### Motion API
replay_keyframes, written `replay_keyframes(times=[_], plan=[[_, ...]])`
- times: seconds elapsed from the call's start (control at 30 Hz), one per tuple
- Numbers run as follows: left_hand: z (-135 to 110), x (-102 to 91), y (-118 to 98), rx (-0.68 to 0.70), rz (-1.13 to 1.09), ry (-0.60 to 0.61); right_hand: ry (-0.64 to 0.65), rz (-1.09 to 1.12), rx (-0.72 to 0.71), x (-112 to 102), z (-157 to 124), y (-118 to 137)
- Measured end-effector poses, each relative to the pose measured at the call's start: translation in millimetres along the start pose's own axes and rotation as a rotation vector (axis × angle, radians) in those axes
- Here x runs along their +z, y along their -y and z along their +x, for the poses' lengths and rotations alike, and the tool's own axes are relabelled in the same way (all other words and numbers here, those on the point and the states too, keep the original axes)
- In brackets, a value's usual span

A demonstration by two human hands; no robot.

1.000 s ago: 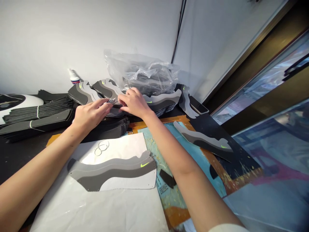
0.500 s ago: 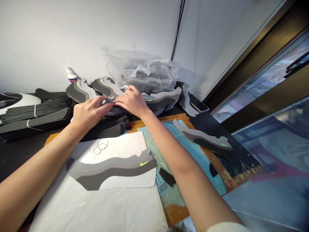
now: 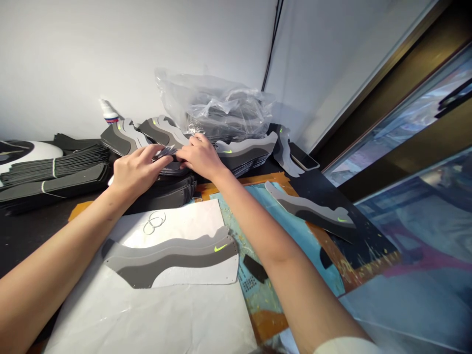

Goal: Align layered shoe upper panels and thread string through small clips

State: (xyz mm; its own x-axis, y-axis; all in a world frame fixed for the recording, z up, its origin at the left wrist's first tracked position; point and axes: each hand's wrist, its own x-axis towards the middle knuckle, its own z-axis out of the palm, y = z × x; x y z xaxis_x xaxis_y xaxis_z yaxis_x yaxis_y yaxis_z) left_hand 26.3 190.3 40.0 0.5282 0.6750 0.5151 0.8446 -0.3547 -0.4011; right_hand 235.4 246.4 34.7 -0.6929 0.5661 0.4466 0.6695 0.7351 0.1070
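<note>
Far left, a white-and-black curved piece [image 3: 25,155] sits beside banded stacks of black strips [image 3: 55,169], on a black bench top [image 3: 33,236]. A small dropper bottle [image 3: 109,113] stands against the far wall.

Left hand [image 3: 138,169]: fingers [image 3: 147,153] curled, clenched on a bundle of thin gray strips [image 3: 165,152]. Right hand [image 3: 199,158]: fingers [image 3: 195,142] bent, gripping the same bundle from the other side. The bundle sits between both hands, just above stacked gray shoe panels [image 3: 236,155] with neon-yellow swooshes.

Far behind the hands, a clear plastic bag [image 3: 214,105] holds dark pieces. Near them, a white sheet [image 3: 147,314] carries rubber bands [image 3: 155,222] and one gray panel [image 3: 169,260].

Right of that, a paint-marked teal-and-orange board [image 3: 291,236] has a black scrap [image 3: 254,268] on it. Another gray panel [image 3: 309,211] lies further right, with a phone [image 3: 303,157] beyond it, near the far edge.
</note>
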Motion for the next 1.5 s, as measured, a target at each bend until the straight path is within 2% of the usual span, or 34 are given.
replay_keyframes(times=[0.27,0.47,0.67,0.9,1.1,1.3,1.5], plan=[[-3.6,5.8,3.1,-0.087,-0.191,0.067,-0.03,0.007,0.015,0.3,1.7,1.0],[-1.8,5.7,1.1,-0.109,-0.201,0.045,-0.08,0.008,0.026,1.1,1.1,-1.3],[0.4,3.1,-1.5,-0.152,-0.147,0.078,-0.009,-0.021,-0.045,-0.1,-1.5,-0.8],[-1.2,9.3,3.0,-0.091,-0.12,0.048,0.014,-0.011,-0.058,-2.8,-2.4,1.7],[-0.3,5.4,0.7,-0.153,-0.209,0.092,-0.053,-0.004,-0.044,0.6,-2.2,-1.9],[-2.1,8.2,2.1,-0.048,-0.116,0.013,-0.038,-0.037,-0.072,-3.1,-4.3,-1.5],[-4.7,12.5,3.9,-0.016,-0.069,-0.02,-0.001,0.013,-0.052,-0.9,-3.5,-4.5]])
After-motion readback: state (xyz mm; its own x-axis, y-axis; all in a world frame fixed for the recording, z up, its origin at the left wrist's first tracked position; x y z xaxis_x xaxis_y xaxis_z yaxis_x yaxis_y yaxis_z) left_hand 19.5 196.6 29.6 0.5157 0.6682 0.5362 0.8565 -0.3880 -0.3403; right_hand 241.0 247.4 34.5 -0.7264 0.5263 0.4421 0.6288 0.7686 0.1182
